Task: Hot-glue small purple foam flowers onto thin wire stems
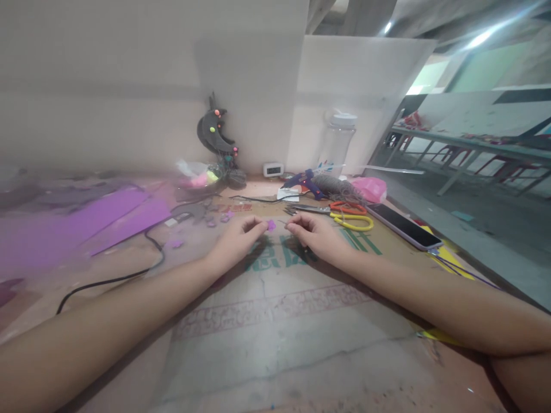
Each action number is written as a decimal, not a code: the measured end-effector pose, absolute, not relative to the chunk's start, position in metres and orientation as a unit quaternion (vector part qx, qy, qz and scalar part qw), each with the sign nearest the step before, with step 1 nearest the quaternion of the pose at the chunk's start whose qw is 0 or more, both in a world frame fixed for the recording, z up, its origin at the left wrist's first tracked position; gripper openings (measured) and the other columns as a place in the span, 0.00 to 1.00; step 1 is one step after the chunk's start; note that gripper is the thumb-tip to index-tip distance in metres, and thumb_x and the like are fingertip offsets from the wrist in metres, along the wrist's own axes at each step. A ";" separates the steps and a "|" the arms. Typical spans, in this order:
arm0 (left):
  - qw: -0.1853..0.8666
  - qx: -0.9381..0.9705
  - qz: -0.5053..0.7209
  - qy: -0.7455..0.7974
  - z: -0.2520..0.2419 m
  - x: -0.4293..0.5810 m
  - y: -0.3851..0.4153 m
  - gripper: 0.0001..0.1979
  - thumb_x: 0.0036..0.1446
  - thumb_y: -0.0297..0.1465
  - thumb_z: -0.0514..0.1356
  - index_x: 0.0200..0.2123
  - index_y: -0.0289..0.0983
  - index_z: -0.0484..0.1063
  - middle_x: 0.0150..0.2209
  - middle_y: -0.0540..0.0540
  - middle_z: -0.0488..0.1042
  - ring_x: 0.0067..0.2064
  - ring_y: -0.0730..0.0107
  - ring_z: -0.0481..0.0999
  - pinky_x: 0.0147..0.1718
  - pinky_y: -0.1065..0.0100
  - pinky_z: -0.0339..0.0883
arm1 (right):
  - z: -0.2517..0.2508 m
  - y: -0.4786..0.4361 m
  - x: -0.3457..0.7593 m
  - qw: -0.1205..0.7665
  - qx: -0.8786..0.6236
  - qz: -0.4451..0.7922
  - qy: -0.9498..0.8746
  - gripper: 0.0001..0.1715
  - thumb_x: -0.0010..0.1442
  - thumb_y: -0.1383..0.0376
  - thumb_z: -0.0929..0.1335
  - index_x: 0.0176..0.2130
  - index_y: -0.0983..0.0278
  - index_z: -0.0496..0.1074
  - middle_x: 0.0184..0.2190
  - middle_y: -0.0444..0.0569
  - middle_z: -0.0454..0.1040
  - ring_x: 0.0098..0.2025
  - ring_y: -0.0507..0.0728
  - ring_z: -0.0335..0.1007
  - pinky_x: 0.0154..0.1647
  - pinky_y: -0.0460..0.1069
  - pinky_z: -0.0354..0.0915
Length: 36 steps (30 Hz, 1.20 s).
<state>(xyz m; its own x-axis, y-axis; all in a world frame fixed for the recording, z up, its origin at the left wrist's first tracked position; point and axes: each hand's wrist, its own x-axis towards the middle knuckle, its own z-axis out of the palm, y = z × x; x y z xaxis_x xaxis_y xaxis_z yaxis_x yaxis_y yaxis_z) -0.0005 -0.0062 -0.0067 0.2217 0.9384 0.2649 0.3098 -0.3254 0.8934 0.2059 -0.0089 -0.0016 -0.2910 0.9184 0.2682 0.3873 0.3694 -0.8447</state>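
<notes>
My left hand [243, 238] pinches a small purple flower-shaped piece [271, 225] between thumb and fingertips. Just right of it, my right hand [313, 234] is closed on a thin grey strand [282, 222] whose tip points toward the flower. A small gap separates the strand from the flower. Both hands are above a printed cardboard sheet [275, 310]. More small purple pieces [227, 217] lie left of my left hand. Behind my right hand are scissors with yellow handles [353, 222] and another pair with orange handles [348, 207].
Purple sheets [116, 218] and a black cable [107, 281] are at the left. A glue gun [303, 182], small clock [273, 170], bottle [338, 143] and dark crescent ornament [210, 131] stand at the back. A phone [404, 225] lies right.
</notes>
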 end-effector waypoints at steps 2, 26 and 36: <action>0.347 0.727 0.400 0.436 -0.006 0.000 -0.009 0.14 0.58 0.41 0.56 0.27 0.38 0.72 0.28 0.49 0.75 0.33 0.66 0.72 0.35 0.67 0.63 | -0.002 -0.010 0.205 0.409 -0.438 0.366 -0.712 0.14 0.61 0.54 0.65 0.36 0.63 0.66 0.21 0.37 0.62 0.19 0.48 0.55 0.20 0.44 0.53; 0.417 0.703 0.386 0.428 -0.009 0.001 -0.009 0.12 0.59 0.36 0.53 0.37 0.37 0.74 0.28 0.50 0.71 0.31 0.68 0.70 0.31 0.68 0.62 | -0.003 -0.013 0.203 0.346 -0.429 0.324 -0.769 0.15 0.63 0.56 0.63 0.33 0.63 0.69 0.21 0.40 0.64 0.24 0.50 0.60 0.27 0.46 0.58; 0.401 0.714 0.380 0.431 -0.007 0.000 -0.010 0.15 0.57 0.43 0.58 0.33 0.36 0.75 0.30 0.46 0.76 0.32 0.67 0.73 0.32 0.67 0.65 | -0.002 -0.015 0.202 0.349 -0.424 0.354 -0.757 0.14 0.63 0.56 0.64 0.32 0.63 0.68 0.22 0.40 0.66 0.23 0.50 0.61 0.26 0.46 0.60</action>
